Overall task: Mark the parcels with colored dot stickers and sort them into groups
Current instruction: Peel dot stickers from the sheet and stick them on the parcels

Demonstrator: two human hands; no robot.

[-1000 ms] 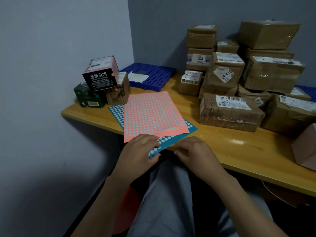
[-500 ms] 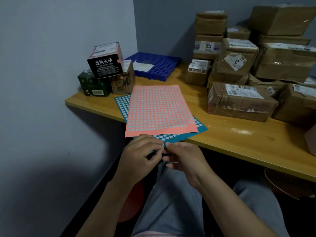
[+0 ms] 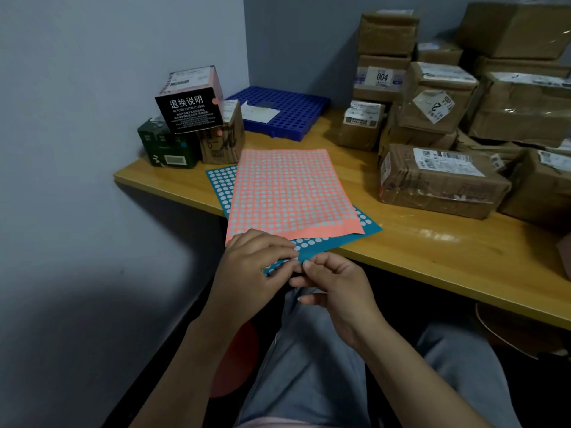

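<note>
A pink dot-sticker sheet (image 3: 287, 193) lies on a blue dot-sticker sheet (image 3: 312, 247) at the front edge of the wooden table (image 3: 432, 251). The blue sheet's near corner hangs over the edge. My left hand (image 3: 250, 273) holds that corner from the left. My right hand (image 3: 333, 288) pinches at the same corner with thumb and forefinger. A large brown parcel (image 3: 438, 180) lies to the right of the sheets. A pink-and-black box (image 3: 190, 100) sits tilted atop a small brown box (image 3: 222, 140) and a green box (image 3: 167, 146) at the far left.
Several brown parcels (image 3: 432, 97) are stacked at the back right against the wall. A blue perforated tray (image 3: 287, 111) with a paper slip sits in the back corner. The wall closes off the left side. My legs are under the table's front edge.
My right hand has moved up from the table edge to meet my left hand at the blue sheet's corner, and its fingers now pinch there. The view has shifted slightly.
</note>
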